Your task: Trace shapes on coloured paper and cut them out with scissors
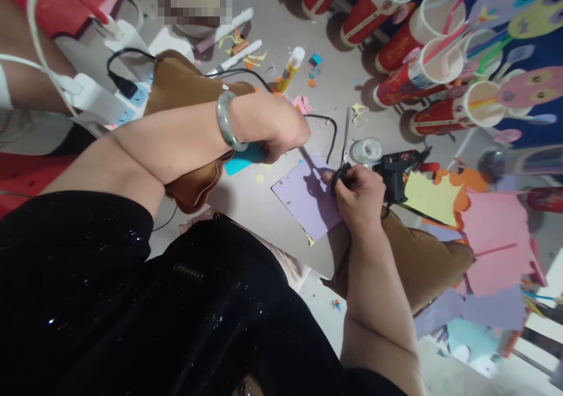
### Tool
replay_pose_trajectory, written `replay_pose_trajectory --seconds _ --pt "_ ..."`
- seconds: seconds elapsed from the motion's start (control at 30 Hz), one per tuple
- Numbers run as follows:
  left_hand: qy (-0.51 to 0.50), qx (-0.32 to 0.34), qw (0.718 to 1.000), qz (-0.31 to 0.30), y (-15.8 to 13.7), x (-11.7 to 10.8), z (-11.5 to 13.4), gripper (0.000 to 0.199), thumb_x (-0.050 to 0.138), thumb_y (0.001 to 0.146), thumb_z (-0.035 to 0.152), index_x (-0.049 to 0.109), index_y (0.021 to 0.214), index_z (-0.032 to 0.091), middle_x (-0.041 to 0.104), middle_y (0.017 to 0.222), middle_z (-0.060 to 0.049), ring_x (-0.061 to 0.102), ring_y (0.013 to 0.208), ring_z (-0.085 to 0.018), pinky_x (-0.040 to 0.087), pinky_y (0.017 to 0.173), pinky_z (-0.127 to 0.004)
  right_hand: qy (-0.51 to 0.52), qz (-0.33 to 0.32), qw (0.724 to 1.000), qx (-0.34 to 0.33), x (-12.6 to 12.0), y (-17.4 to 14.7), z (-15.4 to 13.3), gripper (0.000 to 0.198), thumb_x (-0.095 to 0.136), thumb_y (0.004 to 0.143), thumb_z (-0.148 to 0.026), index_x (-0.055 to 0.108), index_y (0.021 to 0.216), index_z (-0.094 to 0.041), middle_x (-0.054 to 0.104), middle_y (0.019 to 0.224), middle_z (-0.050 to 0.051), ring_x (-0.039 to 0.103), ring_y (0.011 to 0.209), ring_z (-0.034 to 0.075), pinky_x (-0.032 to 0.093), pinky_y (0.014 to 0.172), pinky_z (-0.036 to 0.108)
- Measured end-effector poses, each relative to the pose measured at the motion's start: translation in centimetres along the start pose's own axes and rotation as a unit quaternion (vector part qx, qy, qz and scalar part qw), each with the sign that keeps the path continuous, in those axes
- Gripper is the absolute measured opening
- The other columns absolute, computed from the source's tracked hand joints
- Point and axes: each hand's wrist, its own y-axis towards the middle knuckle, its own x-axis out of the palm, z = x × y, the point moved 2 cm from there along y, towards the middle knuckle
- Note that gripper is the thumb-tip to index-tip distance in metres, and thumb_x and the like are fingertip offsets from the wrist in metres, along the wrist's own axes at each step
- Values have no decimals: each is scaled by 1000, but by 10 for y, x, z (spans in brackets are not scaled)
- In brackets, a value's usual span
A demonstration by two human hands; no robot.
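My right hand [363,193] is wrapped round the black handles of a pair of scissors [347,141], whose blades point away from me. Under it, a square of purple paper [303,199] lies on the table, with the hand's shadow across it. My left hand [281,123], with a jade-like bangle [227,120] at the wrist, is bent downward with its fingers curled. Those fingertips are at the edge of a piece of blue paper [244,159]; the back of the hand hides whatever they grip.
Red paper cups [396,44] with straws and paper faces line the back right. A black glue gun [396,173] and a tape roll [366,149] are beside my right hand. A glue stick [291,68], markers [237,56], brown cushions [189,79], a power strip [127,100] and coloured paper [497,232] surround the workspace.
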Motion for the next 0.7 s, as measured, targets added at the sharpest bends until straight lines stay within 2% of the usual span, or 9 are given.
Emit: replay_pose_trajectory --seconds 0.07,0.17,0.37,0.5,0.57,0.7 --pt "45 -17 998 -44 -5 -6 7 36 73 66 12 84 101 14 80 88 -8 58 71 -19 40 68 -36 1 -8 1000 1 -1 0 -1 52 75 82 -51 35 60 -27 37 52 -4 38 57 15 33 63 34" --pt "59 -16 996 -59 -10 -11 14 36 73 71 14 83 105 15 81 95 -8 60 71 -20 41 65 -37 -3 -12 1000 -1 -1 0 -2 51 75 82 -51 36 60 -27 37 53 -4 39 58 16 33 64 35" --pt "75 0 995 -70 -10 -10 13 26 74 70 13 84 94 18 78 77 -2 54 62 -15 39 60 -32 -6 10 1000 -9 2 -1 -1 51 72 82 -55 36 59 -26 38 53 -4 38 58 15 35 66 35" --pt "48 11 997 -63 -10 -10 9 25 73 69 10 83 91 19 71 61 2 49 61 -14 38 63 -31 -5 15 1000 -7 3 -1 2 53 73 82 -54 34 59 -26 35 52 -5 38 58 15 37 66 34" --pt "45 2 997 -60 -10 -10 9 29 72 68 8 83 92 19 70 60 2 49 63 -15 39 66 -32 -6 16 1000 -4 4 -1 2 53 73 81 -55 35 59 -26 35 52 -5 39 58 15 37 66 34" --pt "42 3 997 -60 -9 -9 11 29 74 67 9 84 93 17 75 69 -2 52 64 -16 40 67 -35 -4 22 1000 -1 3 -1 1 55 71 80 -62 36 59 -26 38 52 -5 41 59 16 39 67 34"
